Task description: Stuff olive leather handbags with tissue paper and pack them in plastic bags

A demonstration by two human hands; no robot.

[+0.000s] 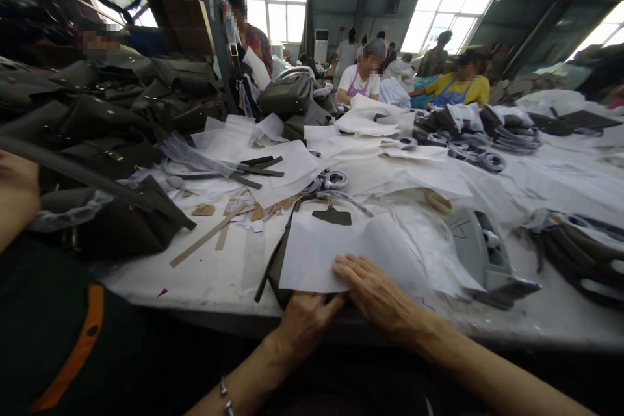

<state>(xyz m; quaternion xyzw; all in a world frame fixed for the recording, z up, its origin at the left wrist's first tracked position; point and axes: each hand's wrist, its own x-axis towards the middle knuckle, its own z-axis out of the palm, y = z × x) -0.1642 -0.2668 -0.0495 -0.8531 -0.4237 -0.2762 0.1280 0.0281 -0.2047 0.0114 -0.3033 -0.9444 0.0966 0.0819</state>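
Observation:
A dark olive handbag (276, 260) lies at the table's near edge in front of me, mostly covered by a white paper sheet (312, 253). Above the sheet shows a dark tab with a metal clasp (331, 213). My left hand (303, 322) is closed at the bag's near edge, its fingertips hidden beneath the sheet. Flat on the sheet's right part rests my right hand (365, 283), fingers stretched out. To the right of the bag are crumpled clear wrapping (419, 247) and a grey tape dispenser (475, 247).
Another person's hand (18, 192) reaches in at left, by a long dark strap (97, 175). Dark handbags (112, 117) are heaped there. Paper sheets (380, 169), cardboard scraps (202, 210) and dark strips (258, 166) cover the table. Wrapped bags (585, 253) lie right; several people work beyond.

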